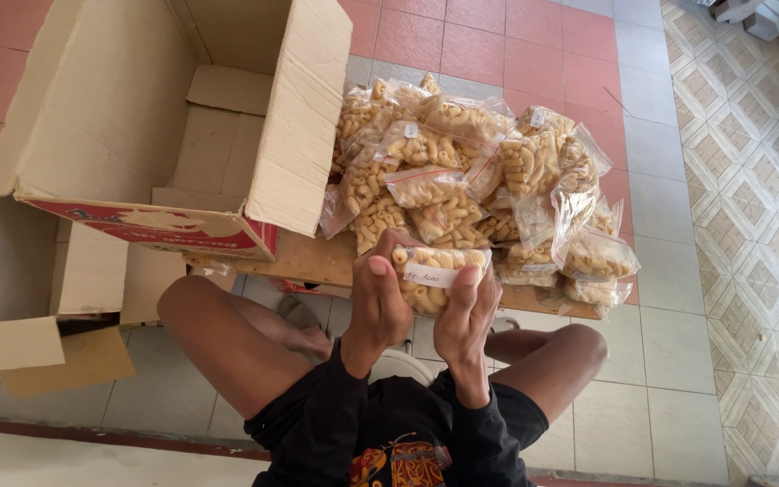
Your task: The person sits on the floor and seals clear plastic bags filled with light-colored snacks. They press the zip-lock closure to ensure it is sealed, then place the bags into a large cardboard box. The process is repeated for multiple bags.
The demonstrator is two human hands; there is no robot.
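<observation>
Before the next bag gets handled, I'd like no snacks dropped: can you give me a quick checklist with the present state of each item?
1. Both hands on the bag: left hand and right hand grip the small snack bag: ok.
2. Bag's seal closed: cannot tell.
3. White label facing up: ok.
4. Pile of bags fully on the wooden table: not ok, some overhang the right edge.
5. Cardboard box open: ok.
</observation>
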